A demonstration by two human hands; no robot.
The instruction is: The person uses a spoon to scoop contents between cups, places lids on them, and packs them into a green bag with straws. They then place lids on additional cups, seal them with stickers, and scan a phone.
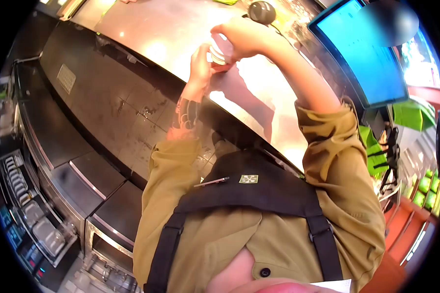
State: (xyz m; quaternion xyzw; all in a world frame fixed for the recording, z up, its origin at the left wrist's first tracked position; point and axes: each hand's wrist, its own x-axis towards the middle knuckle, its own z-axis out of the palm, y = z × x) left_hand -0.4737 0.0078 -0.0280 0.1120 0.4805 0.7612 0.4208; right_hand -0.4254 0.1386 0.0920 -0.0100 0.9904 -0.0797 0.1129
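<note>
Both hands meet above the bright steel counter (156, 29), closed around a small pale round container (222, 48) with a white rim. My left hand (200, 66) grips it from the near left side. My right hand (242, 36) wraps over its top and far side, fingers bent. The fingers cover much of the container, so its contents cannot be made out. A shadow of the right arm falls on the counter below.
A dark round device (262, 12) with a cable stands on the counter's far side. At right is a blue-lit screen (359, 53), with green bags (413, 115) beyond. Stainless units with dark tops (78, 180) line the left, across a tiled floor (132, 107).
</note>
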